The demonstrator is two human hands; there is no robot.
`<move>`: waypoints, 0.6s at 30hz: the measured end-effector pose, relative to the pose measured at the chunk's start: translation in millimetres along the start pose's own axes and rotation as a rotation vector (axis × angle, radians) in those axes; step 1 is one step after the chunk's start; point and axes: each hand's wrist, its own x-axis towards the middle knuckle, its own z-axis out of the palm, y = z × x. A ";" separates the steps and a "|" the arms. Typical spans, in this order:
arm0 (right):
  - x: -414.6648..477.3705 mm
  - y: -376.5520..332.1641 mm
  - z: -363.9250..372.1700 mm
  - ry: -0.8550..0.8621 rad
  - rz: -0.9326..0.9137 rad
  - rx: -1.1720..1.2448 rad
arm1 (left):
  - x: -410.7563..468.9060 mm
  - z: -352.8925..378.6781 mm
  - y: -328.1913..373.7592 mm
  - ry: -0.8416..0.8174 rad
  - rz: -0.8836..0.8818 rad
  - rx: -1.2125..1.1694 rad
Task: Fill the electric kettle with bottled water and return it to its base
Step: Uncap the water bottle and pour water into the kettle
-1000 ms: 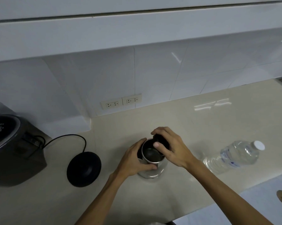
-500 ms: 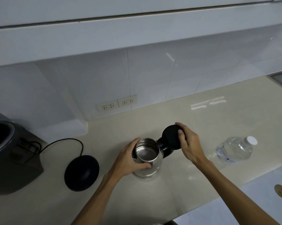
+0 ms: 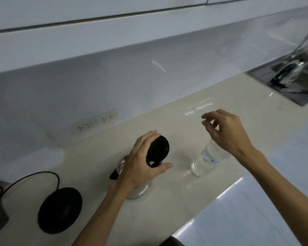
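Surface: pale counter (image 3: 238,110) under a white tiled wall, with a sink at its far right corner.
Kettle (image 3: 140,189): steel, off its base, near the front edge, black lid (image 3: 159,150) raised.
Base (image 3: 60,210): black disc, front left, corded.
Bottle (image 3: 207,160): lying right of the kettle.
Left hand (image 3: 140,160): fingers spread over the kettle's top.
Right hand (image 3: 224,130): loosely curled, empty, above the bottle.
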 end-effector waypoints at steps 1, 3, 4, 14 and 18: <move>0.5 12.8 -10.7 -0.026 0.033 -0.062 | 7.4 14.1 10.0 0.000 0.034 -0.014; -1.3 36.4 -23.2 -0.116 0.111 -0.170 | 19.9 44.1 25.0 -0.043 0.059 -0.058; -3.8 46.3 -26.3 -0.170 0.151 -0.218 | 26.0 61.0 31.1 -0.085 0.059 -0.075; -27.8 69.8 -9.4 -0.311 0.252 -0.283 | 82.5 182.6 41.0 -0.361 -0.150 -0.164; -21.0 69.6 -13.2 -0.371 0.150 -0.238 | 86.0 186.9 35.5 -0.309 -0.191 -0.218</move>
